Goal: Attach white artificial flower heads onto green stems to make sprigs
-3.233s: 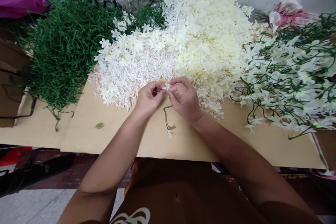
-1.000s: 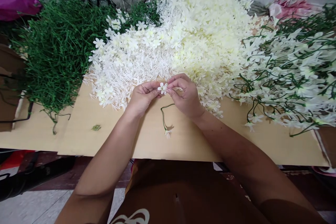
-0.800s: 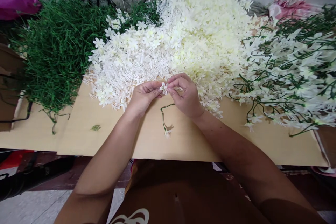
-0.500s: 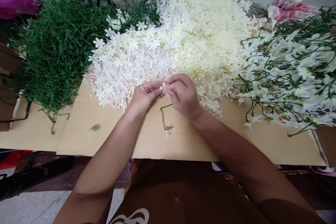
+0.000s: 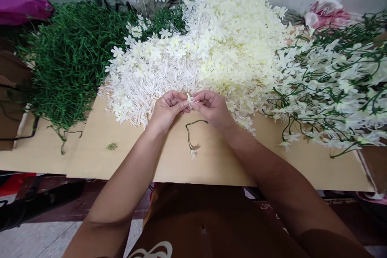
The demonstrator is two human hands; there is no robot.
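Note:
Between my fingertips, over the middle of the tabletop, is a small white artificial flower point(image 5: 190, 99). My left hand point(image 5: 169, 107) pinches it from the left, thumb against fingers. From the other side my right hand point(image 5: 213, 107) also pinches at the flower, its fingers closed; the exact spot each one grips is partly hidden. Just below the hands a curved green plastic stem point(image 5: 188, 135) lies on the table, with a small white flower end point(image 5: 193, 153) at its near tip. Behind the hands spreads a heap of white stamen-like pieces point(image 5: 169, 72).
Cream-white petals point(image 5: 242, 40) are piled high at the back centre. A mass of green stems point(image 5: 69, 56) fills the left side. On the right lie assembled flower sprays point(image 5: 335, 96). A small green scrap point(image 5: 111, 146) rests on the brown board point(image 5: 133, 165), near its front edge.
My right hand has turned and lowered slightly, its fingers now level with the left's. The flower has tipped from face-on to side-on. The loose stem stays put.

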